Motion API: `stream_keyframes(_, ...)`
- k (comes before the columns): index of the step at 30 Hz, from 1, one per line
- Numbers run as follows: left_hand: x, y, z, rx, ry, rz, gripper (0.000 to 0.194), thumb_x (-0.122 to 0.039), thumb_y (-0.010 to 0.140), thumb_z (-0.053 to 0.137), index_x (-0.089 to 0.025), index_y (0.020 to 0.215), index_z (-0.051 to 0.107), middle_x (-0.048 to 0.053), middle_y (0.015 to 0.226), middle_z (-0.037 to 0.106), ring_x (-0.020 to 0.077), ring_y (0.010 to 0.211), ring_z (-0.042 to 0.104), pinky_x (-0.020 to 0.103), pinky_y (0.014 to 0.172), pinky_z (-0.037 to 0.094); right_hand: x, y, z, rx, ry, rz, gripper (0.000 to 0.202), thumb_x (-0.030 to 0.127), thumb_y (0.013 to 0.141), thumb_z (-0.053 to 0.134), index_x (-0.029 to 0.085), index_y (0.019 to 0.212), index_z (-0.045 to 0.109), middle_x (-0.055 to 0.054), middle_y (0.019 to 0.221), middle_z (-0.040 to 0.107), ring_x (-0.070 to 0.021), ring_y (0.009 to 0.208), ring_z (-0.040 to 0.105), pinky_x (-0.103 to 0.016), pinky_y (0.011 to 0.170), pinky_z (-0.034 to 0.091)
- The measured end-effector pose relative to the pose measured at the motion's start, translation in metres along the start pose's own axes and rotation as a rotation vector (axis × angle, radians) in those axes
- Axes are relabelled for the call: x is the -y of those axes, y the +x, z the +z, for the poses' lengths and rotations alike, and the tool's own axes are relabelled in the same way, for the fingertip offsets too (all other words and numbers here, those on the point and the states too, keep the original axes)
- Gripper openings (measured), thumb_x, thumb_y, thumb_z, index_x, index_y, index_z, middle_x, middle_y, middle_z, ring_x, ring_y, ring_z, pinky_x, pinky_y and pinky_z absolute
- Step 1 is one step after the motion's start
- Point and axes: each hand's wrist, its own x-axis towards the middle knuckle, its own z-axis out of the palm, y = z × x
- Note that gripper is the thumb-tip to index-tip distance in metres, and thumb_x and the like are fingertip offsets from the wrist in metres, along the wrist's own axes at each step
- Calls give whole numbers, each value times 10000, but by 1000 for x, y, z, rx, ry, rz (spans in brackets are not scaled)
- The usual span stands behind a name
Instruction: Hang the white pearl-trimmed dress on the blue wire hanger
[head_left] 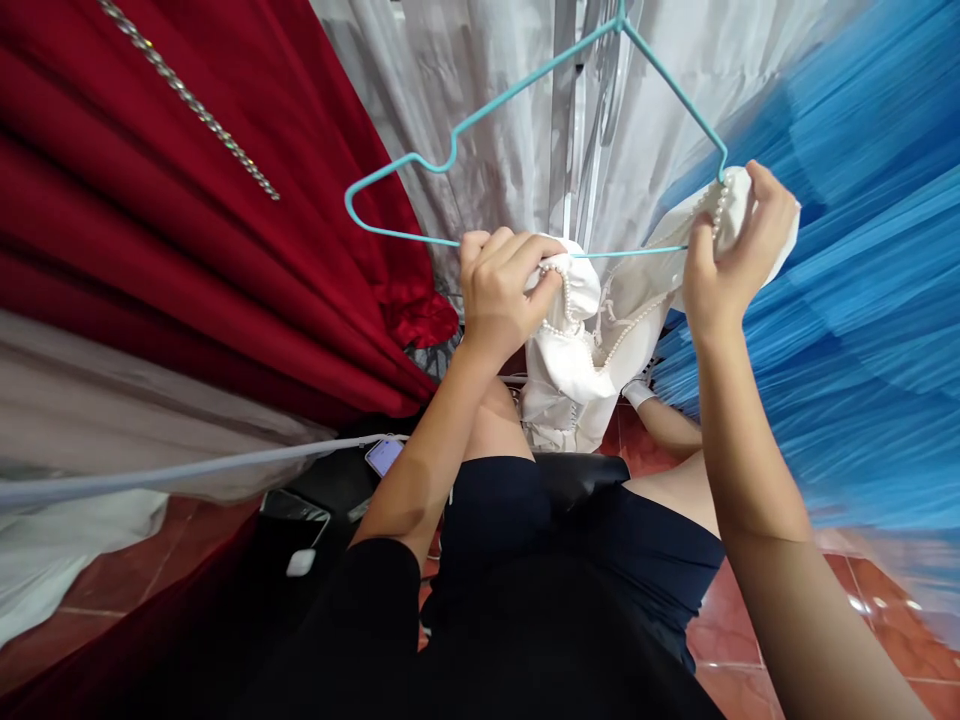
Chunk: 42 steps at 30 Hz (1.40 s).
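A light blue clothes hanger (532,76) hangs in front of me, its hook cut off at the top of the view. The right end of the hanger runs into one side of a white dress (581,368) trimmed with pearl beads. My right hand (739,245) pinches the dress's beaded shoulder part at that end. My left hand (504,285) is closed on the other beaded part, close to the hanger's bottom bar. The hanger's left end is bare. The dress droops between my hands down to my knees.
Red fabric (247,230) with a rhinestone strip hangs at left, white curtains (465,90) behind, blue tulle (862,330) at right. A phone (384,456) and a white charger-like piece (301,562) lie on a black surface beside a white rail (225,462). The floor (739,625) has red tiles.
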Motion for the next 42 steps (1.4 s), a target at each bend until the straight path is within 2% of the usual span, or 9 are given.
stream_keyframes(4,2,1,-4,8,-9,-2,98,-200,918,555,-237,899,644,6,909,686,253,921,611,502,1043,341,0,12,-3,-8,-51,91,204,180,971,489,180,1070,668,-75,987,658,-155,892,588,-298,840,418)
stream_keyframes(7,3,3,-6,20,-16,6,94,-194,918,556,-234,893,637,6,917,690,255,920,615,504,1030,344,-4,28,-10,-47,-140,194,231,124,935,464,132,891,691,-32,779,627,-90,659,505,-278,669,361)
stream_keyframes(12,-2,4,0,24,-21,-12,95,-158,892,577,-234,889,635,2,933,705,237,886,617,474,990,368,-40,42,-24,-240,-63,272,238,14,878,446,125,753,615,-6,729,586,-71,685,503,-268,691,385)
stream_keyframes(16,-5,6,4,36,-41,-36,107,-146,884,577,-236,885,634,-2,927,708,225,866,616,447,957,377,-58,11,-28,-308,5,311,241,-18,856,502,169,781,635,-17,767,620,-99,707,556,-280,684,415)
stream_keyframes(20,-4,7,6,34,-57,-39,105,-147,881,585,-238,874,638,-3,895,699,225,861,614,438,942,374,-29,-41,-23,-331,140,143,143,166,944,529,186,921,668,-37,855,637,-146,788,612,-310,716,474)
stream_keyframes(23,-3,6,8,18,-57,-43,112,-145,879,580,-235,875,646,2,881,690,229,859,611,437,941,375,11,-64,-18,-158,199,-1,164,243,969,522,190,1006,673,-25,910,654,-153,840,641,-331,745,507)
stream_keyframes(29,-6,5,5,-2,-62,-25,113,-147,878,582,-232,891,654,-1,877,695,229,841,607,434,939,375,63,-44,-8,-43,267,-135,231,251,960,504,219,1145,639,-72,1146,610,-198,1165,563,-436,1034,458)
stream_keyframes(34,-7,2,4,-21,-49,-15,97,-179,897,586,-235,883,663,2,898,711,229,829,606,435,946,371,75,-36,16,302,233,-108,302,346,1016,359,230,1095,626,-51,1069,637,-209,1078,584,-478,1057,390)
stream_keyframes(42,-5,3,2,22,-81,-4,174,-133,854,597,-239,967,676,12,948,700,234,902,630,439,968,428,75,-44,30,255,97,-23,264,363,962,425,194,853,596,-40,799,564,-206,860,544,-472,993,377)
